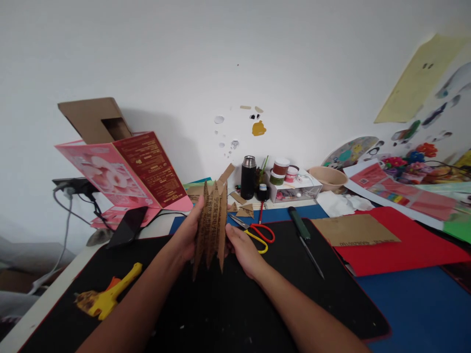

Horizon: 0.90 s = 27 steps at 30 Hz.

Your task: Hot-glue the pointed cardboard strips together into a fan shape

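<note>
Upright above the black mat is a folded piece of brown cardboard, with pointed ends at top and bottom and printed characters on its faces. My left hand grips its left side. On the right side, my right hand holds it, the fingers partly hidden behind the cardboard. Just right of my right hand lie scissors with red and yellow handles. A green-handled knife rests farther right on the mat.
A yellow glue gun lies at the left, near a black phone and a pink folder. Behind stand a black bottle and paint jars. Flat cardboard rests on red sheets at the right.
</note>
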Each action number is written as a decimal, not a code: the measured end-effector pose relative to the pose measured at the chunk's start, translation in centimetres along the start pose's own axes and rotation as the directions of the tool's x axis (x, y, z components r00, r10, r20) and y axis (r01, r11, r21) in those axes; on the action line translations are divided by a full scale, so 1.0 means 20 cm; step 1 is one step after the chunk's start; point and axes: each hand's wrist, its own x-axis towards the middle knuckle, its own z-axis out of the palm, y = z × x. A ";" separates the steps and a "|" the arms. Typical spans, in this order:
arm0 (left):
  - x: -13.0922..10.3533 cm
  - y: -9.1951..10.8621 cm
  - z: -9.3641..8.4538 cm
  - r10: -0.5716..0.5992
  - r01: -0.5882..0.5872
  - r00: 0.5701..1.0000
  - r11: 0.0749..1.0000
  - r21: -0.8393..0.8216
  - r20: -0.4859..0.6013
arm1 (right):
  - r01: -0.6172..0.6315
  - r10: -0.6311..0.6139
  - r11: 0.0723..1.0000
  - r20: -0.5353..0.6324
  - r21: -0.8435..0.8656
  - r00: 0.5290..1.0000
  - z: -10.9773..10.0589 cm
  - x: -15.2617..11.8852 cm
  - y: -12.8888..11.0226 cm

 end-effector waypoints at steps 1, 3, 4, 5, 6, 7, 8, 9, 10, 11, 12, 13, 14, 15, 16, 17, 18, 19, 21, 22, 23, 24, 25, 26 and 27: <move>0.00 0.01 -0.01 -0.014 0.014 1.000 1.000 0.012 -0.009 | 0.009 -0.008 1.000 0.033 -0.029 0.999 0.01 0.00 0.01; 0.00 0.02 -0.03 -0.054 0.055 0.998 0.997 0.046 -0.030 | 0.034 -0.025 0.995 0.099 -0.097 0.995 0.02 -0.01 0.02; 0.01 0.02 -0.03 -0.061 0.064 0.997 0.996 0.063 -0.051 | 0.048 -0.031 0.990 0.129 -0.130 0.991 0.02 -0.02 0.03; 0.02 0.02 -0.04 -0.048 0.055 0.995 0.995 0.078 -0.083 | 0.063 -0.038 0.985 0.152 -0.161 0.988 0.02 -0.03 0.03; 0.03 0.02 -0.04 -0.016 0.027 0.993 0.996 0.090 -0.121 | 0.081 -0.048 0.978 0.168 -0.193 0.985 0.02 -0.03 0.03; 0.04 0.02 -0.04 0.023 -0.008 0.988 0.995 0.102 -0.154 | 0.103 -0.064 0.968 0.175 -0.228 0.983 0.02 -0.04 0.03; 0.05 0.02 -0.04 0.063 -0.043 0.982 0.993 0.114 -0.176 | 0.129 -0.084 0.955 0.174 -0.267 0.981 0.02 -0.04 0.03; 0.06 0.01 -0.04 0.099 -0.076 0.978 0.989 0.126 -0.185 | 0.154 -0.107 0.941 0.167 -0.302 0.980 0.02 -0.04 0.03; 0.06 0.01 -0.04 0.127 -0.101 0.974 0.985 0.140 -0.188 | 0.174 -0.128 0.929 0.158 -0.326 0.979 0.01 -0.04 0.02; 0.07 0.01 -0.05 0.150 -0.120 0.970 0.980 0.159 -0.191 | 0.187 -0.143 0.924 0.150 -0.334 0.978 0.01 -0.04 0.01; 0.07 0.01 -0.05 0.173 -0.136 0.964 0.974 0.182 -0.202 | 0.192 -0.153 0.925 0.143 -0.327 0.978 0.01 -0.04 0.00; 0.07 0.00 -0.05 0.196 -0.150 0.956 0.967 0.208 -0.220 | 0.194 -0.158 0.930 0.138 -0.312 0.978 0.00 -0.04 -0.01; 0.07 0.00 -0.05 0.220 -0.164 0.946 0.958 0.234 -0.239 | 0.193 -0.159 0.934 0.134 -0.299 0.978 0.00 -0.04 -0.01; 0.07 0.00 -0.05 0.246 -0.180 0.936 0.949 0.259 -0.253 | 0.193 -0.161 0.936 0.131 -0.293 0.978 0.00 -0.05 -0.02; 0.07 -0.01 -0.05 0.278 -0.203 0.925 0.938 0.281 -0.259 | 0.195 -0.164 0.936 0.128 -0.294 0.978 0.00 -0.05 -0.02; 0.07 -0.01 -0.05 0.314 -0.233 0.913 0.925 0.299 -0.261 | 0.199 -0.167 0.934 0.129 -0.297 0.977 0.01 -0.05 -0.02; 0.07 -0.02 -0.05 0.349 -0.262 0.900 0.911 0.317 -0.261 | 0.204 -0.170 0.932 0.134 -0.300 0.976 0.01 -0.06 -0.02; 0.07 -0.02 -0.04 0.383 -0.286 0.885 0.896 0.341 -0.264 | 0.209 -0.174 0.930 0.141 -0.301 0.975 0.02 -0.06 -0.02; 0.06 -0.04 -0.02 0.442 -0.313 0.852 0.860 0.403 -0.281 | 0.223 -0.183 0.925 0.154 -0.307 0.971 0.02 -0.07 -0.02; 0.05 -0.05 0.00 0.471 -0.323 0.833 0.839 0.438 -0.289 | 0.229 -0.187 0.921 0.158 -0.315 0.970 0.03 -0.08 -0.02; 0.05 -0.05 0.01 0.502 -0.332 0.814 0.816 0.473 -0.292 | 0.234 -0.189 0.916 0.161 -0.327 0.969 0.03 -0.09 -0.03; 0.04 -0.06 0.03 0.534 -0.343 0.794 0.789 0.510 -0.291 | 0.236 -0.191 0.909 0.160 -0.343 0.968 0.03 -0.09 -0.03; 0.04 -0.07 0.04 0.564 -0.353 0.776 0.760 0.546 -0.284 | 0.234 -0.190 0.903 0.154 -0.361 0.970 0.04 -0.09 -0.04; 0.03 -0.08 0.05 0.584 -0.357 0.765 0.735 0.577 -0.271 | 0.228 -0.186 0.896 0.144 -0.381 0.972 0.04 -0.10 -0.04; 0.03 -0.09 0.05 0.592 -0.355 0.764 0.717 0.600 -0.257 | 0.218 -0.180 0.891 0.130 -0.399 0.975 0.04 -0.10 -0.05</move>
